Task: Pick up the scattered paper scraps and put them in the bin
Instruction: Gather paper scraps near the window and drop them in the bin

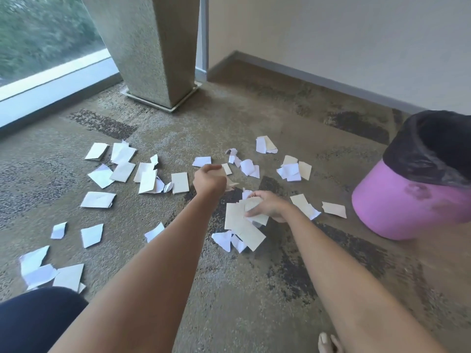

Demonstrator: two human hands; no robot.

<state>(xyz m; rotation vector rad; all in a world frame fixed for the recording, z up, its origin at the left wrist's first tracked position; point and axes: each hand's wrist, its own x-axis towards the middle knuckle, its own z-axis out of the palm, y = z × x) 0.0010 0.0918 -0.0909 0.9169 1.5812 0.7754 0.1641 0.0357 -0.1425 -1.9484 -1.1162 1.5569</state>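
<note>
Far left: window (38, 47) with greenery outside; speckled pillar (153, 47) beside it. Patterned carpet floor (254, 289) strewn with paper scraps (102, 174), white and cream, thickest at left and centre, thinner toward the right. Dark-clothed knee (33, 319) at lower left edge. Left hand (209, 180) reaches out at centre, fingers curled in over a cream scrap; whether it truly grips the scrap cannot be told. Right hand (267, 206) just beside it, low over the floor, fingers clasping a bundle of gathered scraps (242, 222). More loose scraps lie between that hand and the bin. Pink bin (407, 200) with black liner stands at right, near the wall (331, 34).
</note>
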